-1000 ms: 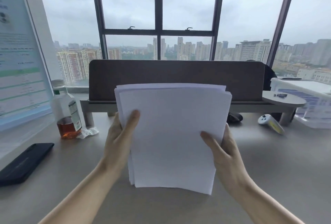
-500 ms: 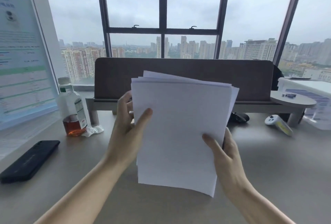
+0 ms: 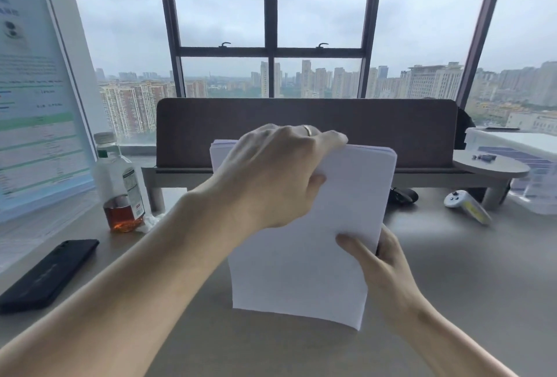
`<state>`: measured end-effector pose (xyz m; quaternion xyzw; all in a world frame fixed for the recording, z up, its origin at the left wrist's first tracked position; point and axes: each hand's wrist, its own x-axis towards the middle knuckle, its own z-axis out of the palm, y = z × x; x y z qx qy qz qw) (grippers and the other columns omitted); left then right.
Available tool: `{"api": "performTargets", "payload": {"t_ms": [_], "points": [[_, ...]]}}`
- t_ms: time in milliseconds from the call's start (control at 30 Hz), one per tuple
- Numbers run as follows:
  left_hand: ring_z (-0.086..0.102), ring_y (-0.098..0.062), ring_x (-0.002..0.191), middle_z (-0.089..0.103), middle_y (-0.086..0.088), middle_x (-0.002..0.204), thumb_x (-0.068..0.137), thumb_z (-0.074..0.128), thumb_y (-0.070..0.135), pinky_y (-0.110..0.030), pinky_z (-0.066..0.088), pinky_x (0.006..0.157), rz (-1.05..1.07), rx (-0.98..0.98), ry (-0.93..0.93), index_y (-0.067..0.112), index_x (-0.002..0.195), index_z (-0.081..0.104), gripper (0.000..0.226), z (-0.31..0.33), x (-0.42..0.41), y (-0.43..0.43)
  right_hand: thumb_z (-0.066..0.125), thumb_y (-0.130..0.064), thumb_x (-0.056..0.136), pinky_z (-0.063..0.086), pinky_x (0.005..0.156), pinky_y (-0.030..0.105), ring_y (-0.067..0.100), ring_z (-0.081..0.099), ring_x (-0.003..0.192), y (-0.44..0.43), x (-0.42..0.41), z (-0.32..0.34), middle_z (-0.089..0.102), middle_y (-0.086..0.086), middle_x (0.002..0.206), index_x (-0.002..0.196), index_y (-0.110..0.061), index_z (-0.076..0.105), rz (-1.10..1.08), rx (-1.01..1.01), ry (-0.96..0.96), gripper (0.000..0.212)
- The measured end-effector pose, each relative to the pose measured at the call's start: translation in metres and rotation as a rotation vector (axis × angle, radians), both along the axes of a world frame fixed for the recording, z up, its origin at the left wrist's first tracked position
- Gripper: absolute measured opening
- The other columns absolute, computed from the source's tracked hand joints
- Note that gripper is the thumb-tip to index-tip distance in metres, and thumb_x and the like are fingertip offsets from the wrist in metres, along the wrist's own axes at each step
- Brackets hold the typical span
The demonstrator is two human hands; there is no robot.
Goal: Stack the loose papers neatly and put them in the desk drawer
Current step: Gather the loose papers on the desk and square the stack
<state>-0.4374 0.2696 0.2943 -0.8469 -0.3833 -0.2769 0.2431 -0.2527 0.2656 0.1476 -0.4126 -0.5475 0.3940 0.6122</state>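
While the papers [image 3: 304, 241] stand upright on the desk [image 3: 470, 280], held mid-frame, squaring wants light taps down on the top edge with the side grip kept loose. Right hand [image 3: 382, 265] pinches the right edge; left hand [image 3: 271, 174] curls over the top. Drawer not in view. Stack's bottom contact unclear; left fingertips hidden.

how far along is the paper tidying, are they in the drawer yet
Not yet. Done: the loose sheets are gathered into one stack of papers, held upright on the desk. In hand: the right hand grips its right edge while the left hand presses on the top edge, squaring it. Left: putting it in the drawer, which is not in view.
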Motion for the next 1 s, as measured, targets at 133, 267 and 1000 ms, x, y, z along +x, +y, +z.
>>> {"api": "performTargets", "payload": {"t_ms": [133,267,1000], "points": [[0.045,-0.014,0.144,0.050,0.007,0.156,0.094,0.063,0.027,-0.037,0.025,0.123,-0.040,0.078,0.008,0.034,0.153,0.043,0.062,-0.003,-0.010,0.001,0.060,-0.012,0.085,0.060,0.085,0.043,0.036,0.075,0.103,0.000,-0.001,-0.003,0.081,0.009,0.104,0.105,-0.018,0.075,-0.018,0.020,0.000,0.026],[0.022,-0.011,0.155,0.028,0.006,0.166,0.086,0.075,0.040,-0.044,0.018,0.125,0.044,0.052,-0.476,0.027,0.159,0.030,0.087,-0.042,-0.056,0.012,0.054,-0.005,0.096,0.054,0.100,0.049,0.031,0.072,0.113,-0.001,-0.001,-0.003,0.080,0.006,0.112,0.108,-0.021,0.075,0.007,0.028,0.004,0.029],[0.070,-0.014,0.117,0.076,0.005,0.123,0.104,0.048,-0.001,-0.037,0.051,0.101,-0.342,-0.692,-1.304,0.029,0.127,0.063,0.041,-0.143,-0.052,0.023,0.044,-0.022,0.106,0.043,0.073,0.039,0.028,0.048,0.073,0.012,-0.018,-0.007,0.061,0.019,0.088,0.103,-0.005,0.044,-0.238,0.127,-0.120,0.017]]}}
